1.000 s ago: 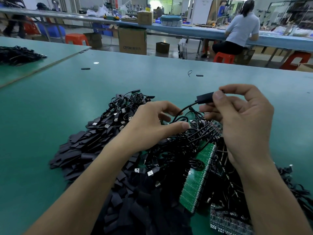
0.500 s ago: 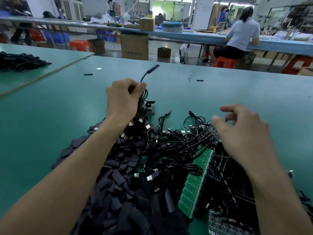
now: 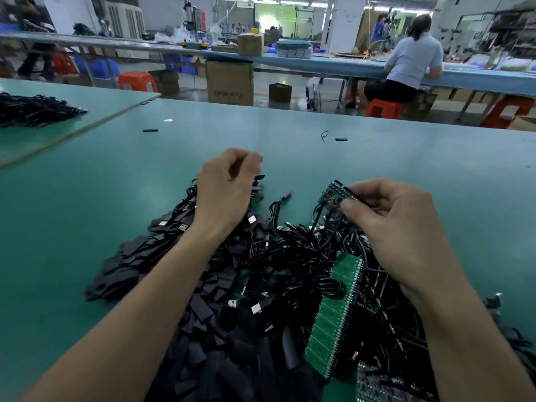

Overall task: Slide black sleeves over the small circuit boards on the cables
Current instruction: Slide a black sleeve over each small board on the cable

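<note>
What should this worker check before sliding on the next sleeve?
1. Board held: right hand pinches a small circuit board. Ok.
2. Board bare: its components show, unsleeved. Ok.
3. Sleeve in left hand: fingers curled, contents hidden. Cannot tell.
4. Spare sleeves near: sleeve pile lies by the left hand. Ok.
5. Cable free: it runs into the cable heap. Cannot tell.

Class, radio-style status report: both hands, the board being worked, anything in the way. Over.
Left hand curled, nothing seen in it. Right hand pinches small circuit board, no sleeve on it. Tangled cables beneath, crowding the board.
</note>
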Motion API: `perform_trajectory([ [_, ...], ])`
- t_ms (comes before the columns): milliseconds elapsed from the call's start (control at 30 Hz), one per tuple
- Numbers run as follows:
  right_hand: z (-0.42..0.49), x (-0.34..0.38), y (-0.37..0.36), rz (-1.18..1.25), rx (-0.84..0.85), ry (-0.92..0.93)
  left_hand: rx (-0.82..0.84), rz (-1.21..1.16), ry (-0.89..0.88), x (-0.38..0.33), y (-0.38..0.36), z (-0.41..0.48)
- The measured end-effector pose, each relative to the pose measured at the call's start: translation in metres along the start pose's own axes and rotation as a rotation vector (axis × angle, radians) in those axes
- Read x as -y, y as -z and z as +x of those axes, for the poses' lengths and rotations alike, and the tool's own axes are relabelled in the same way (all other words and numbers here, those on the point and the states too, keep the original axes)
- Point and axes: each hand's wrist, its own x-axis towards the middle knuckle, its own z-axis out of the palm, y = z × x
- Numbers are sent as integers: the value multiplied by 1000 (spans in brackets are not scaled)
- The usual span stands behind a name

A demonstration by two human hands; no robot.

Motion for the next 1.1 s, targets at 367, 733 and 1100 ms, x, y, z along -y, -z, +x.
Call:
perform_trajectory([
  [367, 0, -3, -9, 307, 234, 59, 507, -436, 25, -27, -3, -39],
  [733, -1, -4, -11, 415, 316, 99, 544, -471, -10, -27, -3, -41],
  [1100, 7, -11, -3, 379, 69, -117, 295, -1027, 324, -31, 7, -30],
])
